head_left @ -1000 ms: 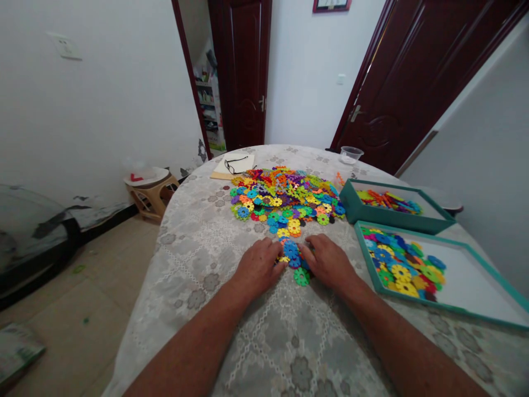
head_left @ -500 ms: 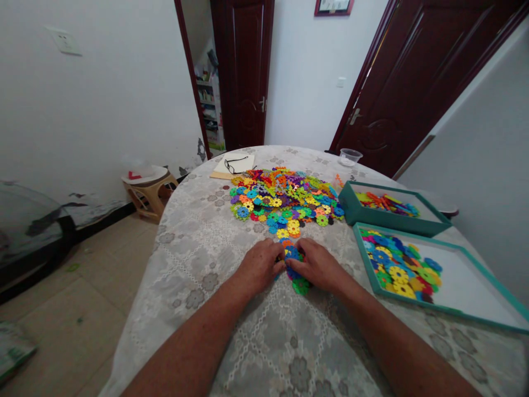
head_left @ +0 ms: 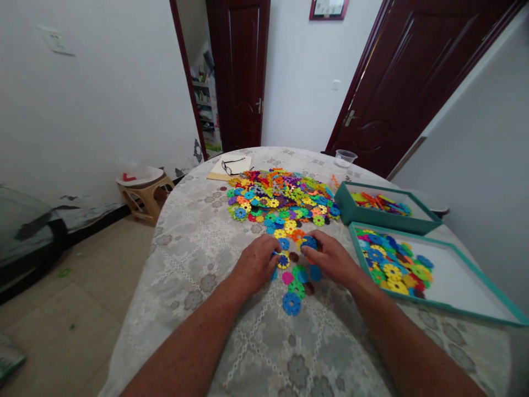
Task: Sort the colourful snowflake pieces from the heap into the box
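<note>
- Blue plastic shows in the right hand (head_left: 333, 259): a notched flower disc (head_left: 309, 242) held between thumb and fingers, on the right of the loose pieces at the middle of the table (head_left: 173, 264). Yellow and orange edges show beside it; whether they are held too, I cannot tell.
- Such a disc should be very light and fairly stiff, with a smooth face that may slide a little and thin teeth that could bend under force. The opposite rims, or both flat faces, look the best places to take hold.
- Right grip: nearly closed, thumb against the near side of the blue disc, fingers curled behind it.
- Left grip: the left hand (head_left: 256, 263) is curled palm down, fingertips at the left edge of a yellow disc with a blue centre (head_left: 283, 260). Whether it pinches that disc or only touches it, I cannot tell.
- Nearest the person lies a larger blue disc (head_left: 291, 304), flat and apart from both hands, just beyond it a green disc (head_left: 296, 289).
- Far of the hands spreads a multicoloured pile (head_left: 281, 196); to the right, more discs lie in a shallow teal-rimmed tray (head_left: 458, 275).
</note>
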`<state>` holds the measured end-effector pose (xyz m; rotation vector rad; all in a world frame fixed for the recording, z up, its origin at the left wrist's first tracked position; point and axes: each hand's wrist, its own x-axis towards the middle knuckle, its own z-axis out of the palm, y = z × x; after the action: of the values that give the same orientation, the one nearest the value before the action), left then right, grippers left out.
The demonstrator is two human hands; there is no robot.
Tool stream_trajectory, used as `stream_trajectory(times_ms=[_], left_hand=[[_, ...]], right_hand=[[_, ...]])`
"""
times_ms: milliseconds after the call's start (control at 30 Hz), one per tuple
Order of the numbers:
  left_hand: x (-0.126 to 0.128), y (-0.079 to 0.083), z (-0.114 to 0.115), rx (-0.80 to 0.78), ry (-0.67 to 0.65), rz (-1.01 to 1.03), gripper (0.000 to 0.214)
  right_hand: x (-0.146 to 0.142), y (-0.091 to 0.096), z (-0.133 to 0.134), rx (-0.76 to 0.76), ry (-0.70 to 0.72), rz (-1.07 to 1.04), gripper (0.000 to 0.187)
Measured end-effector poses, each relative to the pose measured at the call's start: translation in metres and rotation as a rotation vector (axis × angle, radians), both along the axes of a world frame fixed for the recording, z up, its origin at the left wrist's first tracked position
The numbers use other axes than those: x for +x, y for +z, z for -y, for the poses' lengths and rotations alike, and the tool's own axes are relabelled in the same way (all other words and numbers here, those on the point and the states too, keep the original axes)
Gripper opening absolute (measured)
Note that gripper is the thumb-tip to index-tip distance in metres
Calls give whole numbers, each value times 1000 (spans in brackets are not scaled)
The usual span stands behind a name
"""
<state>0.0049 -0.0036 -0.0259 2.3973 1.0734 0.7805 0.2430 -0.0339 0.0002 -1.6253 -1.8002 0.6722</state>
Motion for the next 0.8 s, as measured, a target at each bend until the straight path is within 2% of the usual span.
stream_trajectory(times_ms=[100,200,367,467,567,600,667,733,800], left_hand=[[-3,5,3,-11,-8,-67,11],[-6,15,9,-27,-87,-151,27],[-7,24,21,-45,-231,-213,86],[-5,19,28,-20,-272,-241,107],[0,11,30,-11,-267,-285,117],[1,10,30,-19,-245,-308,117],[2,7,27,-33,-180,-340,111],[2,7,23,-34,-114,-350,102],[1,6,19,-18,-52,-333,89]], right_hand=[[33,18,4,49,-78,167,26],[72,33,10,64,-239,404,28],[133,36,17,-43,-540,711,35],[152,31,19,-137,-693,775,42],[148,31,18,-8,-770,800,44],[142,31,17,60,-749,786,43],[123,31,14,141,-603,700,38],[100,30,12,108,-369,570,32],[77,26,14,-8,-121,452,32]])
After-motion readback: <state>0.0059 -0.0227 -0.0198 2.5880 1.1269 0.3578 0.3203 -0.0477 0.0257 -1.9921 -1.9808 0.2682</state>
